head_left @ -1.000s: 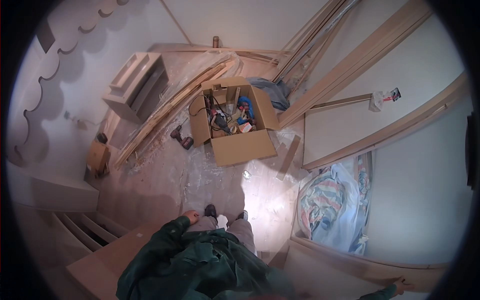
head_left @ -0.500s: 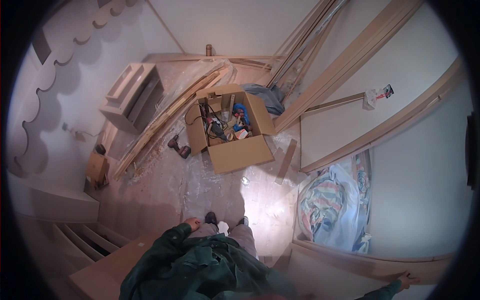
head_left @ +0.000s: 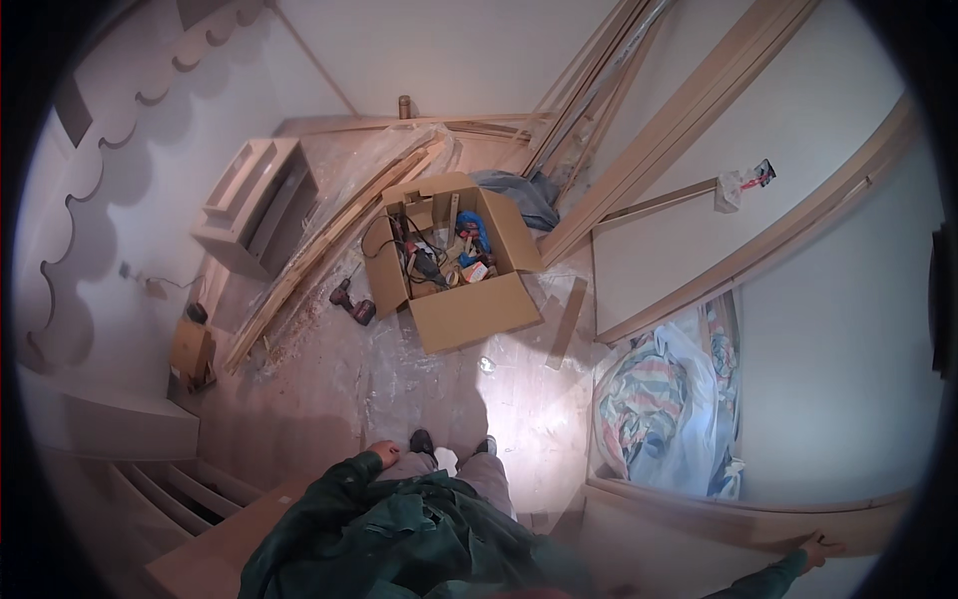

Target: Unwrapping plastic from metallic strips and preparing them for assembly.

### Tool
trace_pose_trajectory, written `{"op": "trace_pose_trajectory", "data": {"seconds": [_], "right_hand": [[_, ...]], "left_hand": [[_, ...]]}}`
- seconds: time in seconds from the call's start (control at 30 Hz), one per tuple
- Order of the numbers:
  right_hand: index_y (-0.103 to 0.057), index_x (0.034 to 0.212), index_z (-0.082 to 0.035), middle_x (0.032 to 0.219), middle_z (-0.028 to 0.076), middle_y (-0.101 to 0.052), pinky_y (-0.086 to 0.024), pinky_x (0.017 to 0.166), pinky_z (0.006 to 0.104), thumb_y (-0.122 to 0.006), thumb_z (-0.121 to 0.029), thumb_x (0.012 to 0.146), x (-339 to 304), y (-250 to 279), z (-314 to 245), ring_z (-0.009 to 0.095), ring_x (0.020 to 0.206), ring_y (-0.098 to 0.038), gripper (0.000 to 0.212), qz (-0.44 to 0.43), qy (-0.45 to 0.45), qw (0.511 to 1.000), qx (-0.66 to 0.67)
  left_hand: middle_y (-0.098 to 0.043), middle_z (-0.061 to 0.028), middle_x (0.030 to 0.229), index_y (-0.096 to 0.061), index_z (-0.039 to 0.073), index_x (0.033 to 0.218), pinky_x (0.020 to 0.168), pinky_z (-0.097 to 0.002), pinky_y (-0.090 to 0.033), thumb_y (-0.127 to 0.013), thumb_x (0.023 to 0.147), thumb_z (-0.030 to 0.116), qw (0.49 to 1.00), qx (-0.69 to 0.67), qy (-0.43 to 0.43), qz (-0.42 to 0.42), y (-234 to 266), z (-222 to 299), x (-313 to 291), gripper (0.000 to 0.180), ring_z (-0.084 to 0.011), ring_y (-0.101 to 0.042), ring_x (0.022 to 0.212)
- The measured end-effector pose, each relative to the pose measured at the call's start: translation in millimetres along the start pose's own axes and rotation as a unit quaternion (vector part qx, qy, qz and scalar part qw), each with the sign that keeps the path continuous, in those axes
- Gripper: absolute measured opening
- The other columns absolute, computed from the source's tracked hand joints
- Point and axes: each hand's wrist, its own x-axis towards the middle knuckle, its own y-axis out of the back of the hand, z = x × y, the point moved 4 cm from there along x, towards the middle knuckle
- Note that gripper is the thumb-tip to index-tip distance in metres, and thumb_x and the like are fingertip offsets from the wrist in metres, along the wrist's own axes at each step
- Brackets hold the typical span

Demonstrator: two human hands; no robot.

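My left hand (head_left: 385, 452) hangs beside my thigh, its fingers loosely apart and nothing visible in it. At the lower right my right arm is stretched out to the side. My right hand (head_left: 820, 549) rests on the wooden door trim (head_left: 714, 521), fingers spread against its face, next to a small dark spot. Ahead of my feet stands an open cardboard box (head_left: 477, 314) holding tools, cables and blue items. A cordless drill (head_left: 352, 303) lies on the floor left of the box.
Long wooden strips (head_left: 299, 270) lie on plastic sheeting left of the box. A small cabinet unit (head_left: 261, 207) stands beyond them. Tall boards (head_left: 689, 120) lean at the upper right. Bundled striped sheeting (head_left: 649, 394) fills the opening on the right. A short plank (head_left: 568, 322) lies nearby.
The view has shifted slightly, moving the box and the strips a little to the left. My right hand stays at the trim, and my left hand still hangs down.
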Motion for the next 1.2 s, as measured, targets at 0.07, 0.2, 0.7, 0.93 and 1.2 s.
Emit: {"op": "trace_pose_trajectory", "data": {"seconds": [0.07, 0.2, 0.7, 0.93, 1.2], "right_hand": [[-0.010, 0.147, -0.038, 0.111, 0.031, -0.056, -0.052, 0.082, 0.0525, -0.062, -0.052, 0.083, -3.7, -0.3, -5.7, 0.047, 0.099, -0.060, 0.083, -0.006, -0.007, 1.000, 0.021], [-0.010, 0.147, -0.039, 0.111, 0.030, -0.056, -0.051, 0.083, 0.0531, -0.061, -0.051, 0.083, -1.6, -3.6, 1.8, 0.047, 0.100, -0.060, 0.083, -0.001, -0.013, 1.000, 0.003], [-0.008, 0.149, -0.015, 0.118, 0.027, -0.056, -0.050, 0.089, 0.0468, -0.068, -0.044, 0.081, -16.0, 5.8, -13.6, 0.042, 0.104, -0.059, 0.095, 0.020, 0.073, 0.989, 0.125], [-0.040, 0.130, 0.006, 0.111, 0.021, -0.062, -0.050, 0.094, 0.0375, -0.075, -0.037, 0.079, -52.9, 15.6, -4.2, 0.034, 0.099, -0.060, 0.075, -0.008, 0.074, 0.953, 0.295], [-0.052, 0.121, 0.010, 0.116, 0.022, -0.060, -0.047, 0.089, 0.0337, -0.067, -0.046, 0.084, -72.5, -50.7, 61.3, 0.026, 0.100, -0.059, 0.069, -0.253, 0.072, 0.922, 0.284]], "left_hand": [[-0.065, -0.0163, 0.111, -0.064, 0.006, 0.113, 0.092, -0.0367, -0.047, -0.061, 0.080, 0.033, 1.000, 0.009, 0.009, -0.006, 2.4, 2.1, -0.7, 0.043, -0.0317, -0.061, 0.104], [-0.064, -0.0169, 0.112, -0.065, 0.006, 0.113, 0.092, -0.0366, -0.047, -0.061, 0.080, 0.033, 1.000, 0.020, -0.005, -0.008, 4.5, 6.4, 3.1, 0.043, -0.0315, -0.061, 0.104], [-0.066, -0.0151, 0.105, -0.069, 0.010, 0.102, 0.088, -0.0377, -0.049, -0.060, 0.080, 0.031, 0.997, 0.047, -0.062, -0.003, 4.4, 43.0, 47.9, 0.032, -0.0314, -0.062, 0.099], [-0.067, -0.0156, 0.102, -0.068, 0.008, 0.102, 0.084, -0.0380, -0.050, -0.061, 0.080, 0.029, 0.992, 0.031, -0.115, 0.030, 28.1, 99.8, 65.9, 0.031, -0.0322, -0.063, 0.095], [-0.066, -0.0162, 0.105, -0.069, 0.010, 0.101, 0.088, -0.0391, -0.049, -0.059, 0.080, 0.032, 0.990, 0.084, -0.112, 0.018, 18.1, 113.4, 94.6, 0.032, -0.0333, -0.061, 0.100]]}}
